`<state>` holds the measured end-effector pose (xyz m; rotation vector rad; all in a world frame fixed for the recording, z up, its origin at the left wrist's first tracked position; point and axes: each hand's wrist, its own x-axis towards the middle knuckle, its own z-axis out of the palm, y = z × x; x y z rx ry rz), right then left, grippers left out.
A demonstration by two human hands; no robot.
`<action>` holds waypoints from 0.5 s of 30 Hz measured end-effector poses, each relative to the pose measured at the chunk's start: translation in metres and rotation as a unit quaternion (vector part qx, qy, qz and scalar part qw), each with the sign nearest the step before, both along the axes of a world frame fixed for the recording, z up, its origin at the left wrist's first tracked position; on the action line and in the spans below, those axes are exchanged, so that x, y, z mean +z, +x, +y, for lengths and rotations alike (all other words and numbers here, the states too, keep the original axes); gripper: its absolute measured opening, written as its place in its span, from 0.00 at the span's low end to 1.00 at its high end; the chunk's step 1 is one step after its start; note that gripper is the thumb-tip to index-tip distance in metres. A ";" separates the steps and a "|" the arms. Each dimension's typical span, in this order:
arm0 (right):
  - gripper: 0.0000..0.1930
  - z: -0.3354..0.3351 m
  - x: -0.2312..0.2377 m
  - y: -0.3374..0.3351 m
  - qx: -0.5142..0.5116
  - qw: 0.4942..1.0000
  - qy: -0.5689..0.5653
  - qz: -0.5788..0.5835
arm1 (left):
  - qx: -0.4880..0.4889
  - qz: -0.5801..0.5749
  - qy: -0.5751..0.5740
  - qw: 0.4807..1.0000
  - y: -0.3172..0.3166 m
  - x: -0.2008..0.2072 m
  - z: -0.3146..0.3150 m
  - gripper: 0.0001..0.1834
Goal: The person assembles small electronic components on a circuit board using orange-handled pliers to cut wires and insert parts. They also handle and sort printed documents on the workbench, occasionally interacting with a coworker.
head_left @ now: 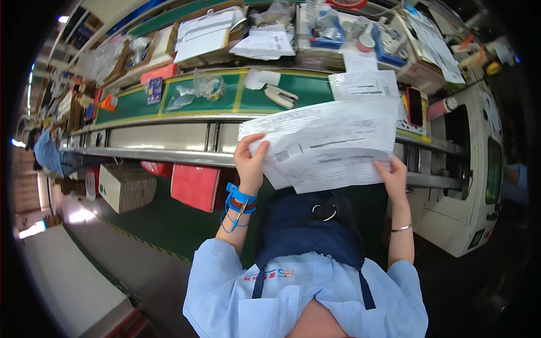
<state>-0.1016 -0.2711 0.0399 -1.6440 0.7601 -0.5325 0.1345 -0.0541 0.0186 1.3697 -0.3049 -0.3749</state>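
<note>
Between my hands I hold printed paper sheets [332,143], overlapping and a little curled, in front of the green-topped bench. My left hand [249,160] pinches their left edge between thumb and fingers; a blue wrist strap with a cord is on that wrist. At the lower right edge my right hand [393,176] grips the sheets, with a silver bangle on that forearm. Just beyond the papers, a beige stapler [280,96] lies on the green conveyor belt [228,107]. Another printed sheet [360,83] shows behind the held ones.
A phone [415,107] lies right of the sheets, near a pinkish bottle [442,107]. Blue bins [327,35] and a clipboard with papers [205,35] fill the shelf behind. A white machine [451,219] stands at right, a red box [194,186] under the bench. Another person [51,152] is far left.
</note>
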 end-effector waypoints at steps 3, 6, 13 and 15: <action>0.09 0.000 0.010 0.048 0.150 0.962 -0.226 0.031 | 0.069 0.071 -0.047 0.994 -0.005 -0.021 0.041 0.24; 0.06 0.000 0.063 0.098 0.344 0.858 -0.383 0.003 | 0.192 -0.312 0.372 0.853 -0.010 -0.006 0.066 0.32; 0.03 0.046 0.098 0.152 0.597 0.583 -0.545 -0.080 | -0.245 -0.459 0.336 0.785 -0.021 0.106 0.011 0.30; 0.04 0.028 0.091 0.162 0.565 0.626 -0.526 -0.113 | -0.251 -0.435 0.358 0.787 -0.012 0.076 0.017 0.25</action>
